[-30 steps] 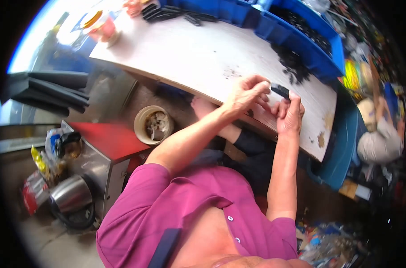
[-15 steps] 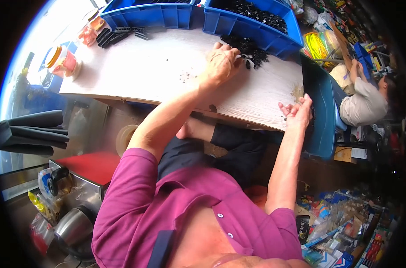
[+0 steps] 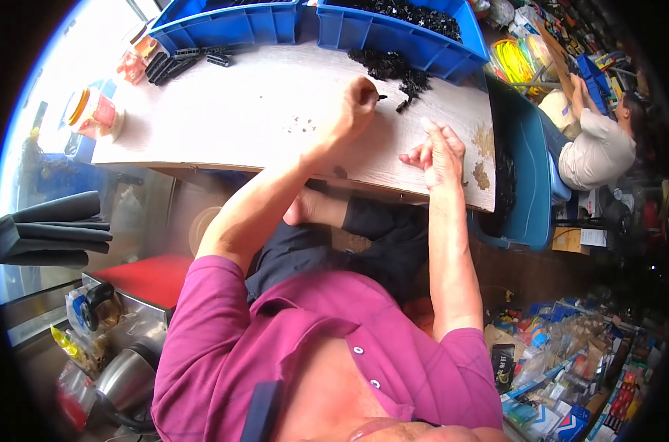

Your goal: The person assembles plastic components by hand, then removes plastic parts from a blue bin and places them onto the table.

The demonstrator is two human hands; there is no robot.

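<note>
Above the white tabletop (image 3: 224, 110), my left hand (image 3: 353, 109) is closed with its fingertips together. A small black plastic part (image 3: 381, 97) sticks out from them. To its right, near the front edge, my right hand (image 3: 439, 153) has its fingers partly bent and apart, and no object shows in it. Beyond both hands a loose pile of small black plastic parts (image 3: 393, 70) lies against a blue bin (image 3: 401, 43), which holds more of the same. Several long black plastic strips (image 3: 169, 68) lie at the far left of the table.
Another blue bin (image 3: 224, 28) stands at the back left. A jar with an orange lid (image 3: 91, 112) sits by the left edge. A teal tub (image 3: 526, 169) is beside the table's right end. Further right a person in a light shirt (image 3: 596, 151) sits working.
My left hand has drawn back from the black pile with a small part. My right hand has moved left and inward from the table's right edge. The view has shifted slightly.
</note>
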